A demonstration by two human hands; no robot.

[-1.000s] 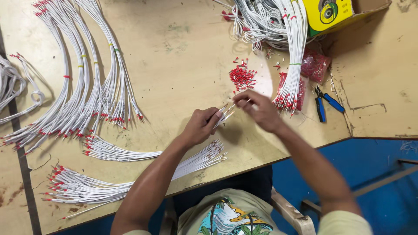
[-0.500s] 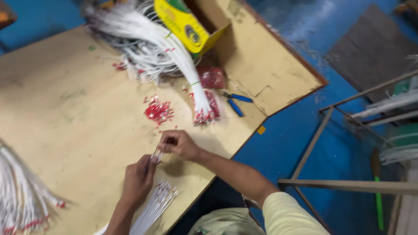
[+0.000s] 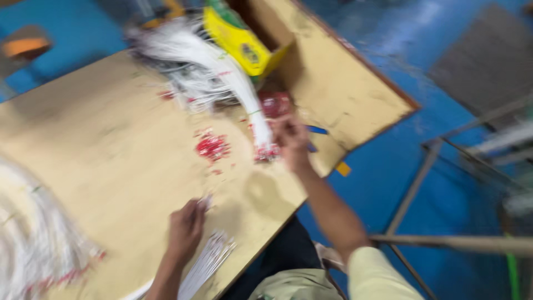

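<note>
Both hands, the left hand (image 3: pixel 186 230) and the right hand (image 3: pixel 290 139), are bare, with no gloves, and both forearms are uncovered. A pale yellow-green short sleeve (image 3: pixel 377 275) covers the right upper arm. Motion blur hides rings, watches or finer detail.

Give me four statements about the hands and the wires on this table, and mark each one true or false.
1. The right hand reaches to the red-tipped end of the white wire bundle. True.
2. The left hand rests on the yellow box. False: it is at the near table edge, by a small wire bunch.
3. A pile of small red pieces lies on the wooden table. True.
4. The floor is green. False: it is blue.
</note>
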